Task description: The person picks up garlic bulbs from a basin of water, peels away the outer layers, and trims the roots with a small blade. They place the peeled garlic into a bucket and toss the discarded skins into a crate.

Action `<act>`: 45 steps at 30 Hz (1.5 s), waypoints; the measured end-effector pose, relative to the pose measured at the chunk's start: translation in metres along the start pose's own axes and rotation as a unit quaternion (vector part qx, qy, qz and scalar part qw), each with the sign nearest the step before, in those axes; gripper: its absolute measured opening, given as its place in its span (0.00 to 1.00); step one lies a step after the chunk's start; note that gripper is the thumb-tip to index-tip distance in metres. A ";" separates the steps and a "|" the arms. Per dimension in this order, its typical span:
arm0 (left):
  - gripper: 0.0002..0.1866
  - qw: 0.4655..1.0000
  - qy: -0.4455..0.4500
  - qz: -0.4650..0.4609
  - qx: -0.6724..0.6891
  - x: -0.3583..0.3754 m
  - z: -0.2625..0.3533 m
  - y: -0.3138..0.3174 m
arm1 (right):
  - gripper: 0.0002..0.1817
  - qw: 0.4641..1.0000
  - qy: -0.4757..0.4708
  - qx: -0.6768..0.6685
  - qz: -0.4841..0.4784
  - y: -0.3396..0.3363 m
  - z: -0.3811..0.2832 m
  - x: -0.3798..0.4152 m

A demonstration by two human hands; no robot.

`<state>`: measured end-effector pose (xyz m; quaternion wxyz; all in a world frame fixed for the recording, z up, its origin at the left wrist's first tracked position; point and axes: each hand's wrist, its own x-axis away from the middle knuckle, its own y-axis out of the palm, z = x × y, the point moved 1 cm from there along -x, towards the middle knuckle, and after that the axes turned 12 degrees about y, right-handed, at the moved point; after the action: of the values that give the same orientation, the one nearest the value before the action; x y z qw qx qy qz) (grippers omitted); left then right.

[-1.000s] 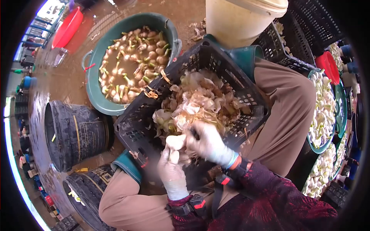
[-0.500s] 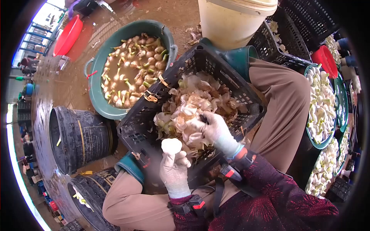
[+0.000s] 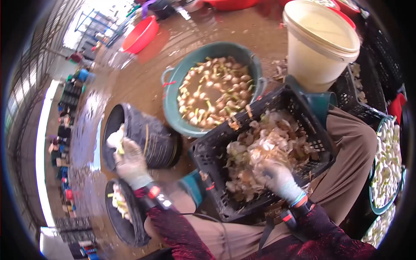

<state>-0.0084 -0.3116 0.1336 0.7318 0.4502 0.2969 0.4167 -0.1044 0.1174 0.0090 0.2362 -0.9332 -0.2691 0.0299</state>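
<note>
My left hand [image 3: 131,167], in a pale glove, holds a peeled white garlic bulb [image 3: 115,139] at the mouth of a black bucket [image 3: 158,145] lying tilted on its side. My right hand [image 3: 277,177], also gloved and slightly blurred, is over the papery skins [image 3: 264,149] in the black crate [image 3: 216,190] between my legs; its fingers are curled, and whether they hold anything is hidden. Beyond the crate, a green tub [image 3: 171,102] contains unpeeled garlic bulbs in brown water.
A second black bucket [image 3: 138,229] with white pieces is at the lower left. A cream bucket [image 3: 310,56] stands behind the crate. Peeled garlic [image 3: 388,162] fills a tub at the right. A red basin [image 3: 141,34] lies on the wet floor at the upper left.
My left hand has moved left with the white bulb, from beside the crate to the tilted bucket. My right hand remains over the skins. The view has turned left.
</note>
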 end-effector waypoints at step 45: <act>0.18 0.892 -0.356 0.093 -0.261 0.265 -0.165 -0.040 | 0.16 0.992 0.029 0.008 -0.118 -0.006 -0.027 0.020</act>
<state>-0.0019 -0.0209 0.0124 0.8377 0.3864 -0.1464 0.3571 -0.0852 0.1211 0.0374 0.2531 -0.8934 -0.3705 -0.0236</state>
